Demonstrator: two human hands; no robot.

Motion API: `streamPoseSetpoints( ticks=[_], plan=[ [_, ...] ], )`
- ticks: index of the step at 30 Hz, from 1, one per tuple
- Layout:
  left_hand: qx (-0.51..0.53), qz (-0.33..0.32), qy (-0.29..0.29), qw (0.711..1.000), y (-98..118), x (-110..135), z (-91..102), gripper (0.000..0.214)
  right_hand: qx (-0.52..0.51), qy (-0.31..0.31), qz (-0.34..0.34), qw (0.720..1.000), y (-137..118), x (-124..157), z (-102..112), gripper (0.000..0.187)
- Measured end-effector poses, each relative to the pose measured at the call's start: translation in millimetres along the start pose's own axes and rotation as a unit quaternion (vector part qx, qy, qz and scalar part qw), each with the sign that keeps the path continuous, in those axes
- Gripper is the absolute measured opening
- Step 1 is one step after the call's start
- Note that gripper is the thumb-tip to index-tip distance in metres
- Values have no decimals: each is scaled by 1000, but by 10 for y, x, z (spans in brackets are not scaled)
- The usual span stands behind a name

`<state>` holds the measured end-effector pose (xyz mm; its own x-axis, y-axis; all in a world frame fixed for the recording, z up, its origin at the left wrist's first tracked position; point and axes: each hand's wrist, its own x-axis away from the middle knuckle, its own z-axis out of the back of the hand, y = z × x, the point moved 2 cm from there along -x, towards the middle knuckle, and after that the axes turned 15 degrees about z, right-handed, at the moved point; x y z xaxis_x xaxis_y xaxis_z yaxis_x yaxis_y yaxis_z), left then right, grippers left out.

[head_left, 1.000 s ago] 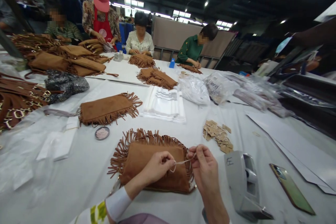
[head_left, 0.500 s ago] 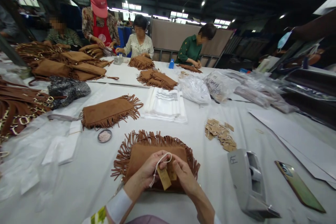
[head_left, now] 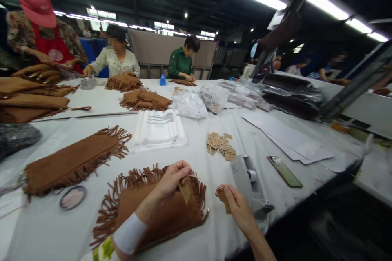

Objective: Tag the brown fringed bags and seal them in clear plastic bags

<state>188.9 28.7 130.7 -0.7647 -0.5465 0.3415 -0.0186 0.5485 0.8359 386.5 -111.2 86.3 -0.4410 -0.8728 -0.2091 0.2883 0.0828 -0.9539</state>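
A brown fringed bag (head_left: 143, 212) lies flat on the white table in front of me. Over its upper right part, my left hand (head_left: 172, 179) pinches the white string of a kraft-paper hang tag (head_left: 185, 191), which dangles below the fingers. To the right of the bag, my right hand (head_left: 236, 204) is closed on a second hang tag (head_left: 226, 204), with a bit of white string at the fingertips. A grey tape dispenser (head_left: 249, 179) stands just behind that hand. A pile of similar tags (head_left: 221, 144) lies farther back.
Another fringed bag (head_left: 73, 159) and a round dish of pinkish stuff (head_left: 72, 198) are on the left. White printed bags (head_left: 161, 128) lie at mid-table. A phone (head_left: 284, 171) and white sheets (head_left: 284, 138) are on the right. Several co-workers sit or stand across the table.
My hands have drawn apart: the right has moved off the bag to the right with one tag, the left keeps the other. The view has turned to the right.
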Motion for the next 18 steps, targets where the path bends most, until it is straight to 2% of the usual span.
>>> streamPoseSetpoints(
  ticks=[3, 5, 8, 10, 13, 15, 18],
  plan=[
    [-69, -21, -8, 997, 61, -178, -250, 39, -55, 78, -44, 994, -29, 135, 241, 51],
    [-144, -46, 17, 988, 26, -268, -336, 37, -65, 94, -48, 992, -70, 209, 307, 47],
    [-272, -88, 49, 957, -92, -353, -409, 30, -61, 53, -30, 996, -115, 261, 246, 44],
    [-306, -92, 37, 947, -164, -393, -458, 28, -55, 22, -18, 998, -115, 257, 157, 42],
    [-233, -59, 20, 971, -192, -472, -488, 34, -47, 44, -14, 998, -68, 231, 134, 39],
    [-141, -40, 59, 987, -149, -554, -435, 41, -53, 114, -24, 992, -14, 235, 249, 38],
    [-68, -44, 127, 989, -32, -722, -310, 47, -72, 230, -52, 969, 61, 295, 528, 42]
  ],
)
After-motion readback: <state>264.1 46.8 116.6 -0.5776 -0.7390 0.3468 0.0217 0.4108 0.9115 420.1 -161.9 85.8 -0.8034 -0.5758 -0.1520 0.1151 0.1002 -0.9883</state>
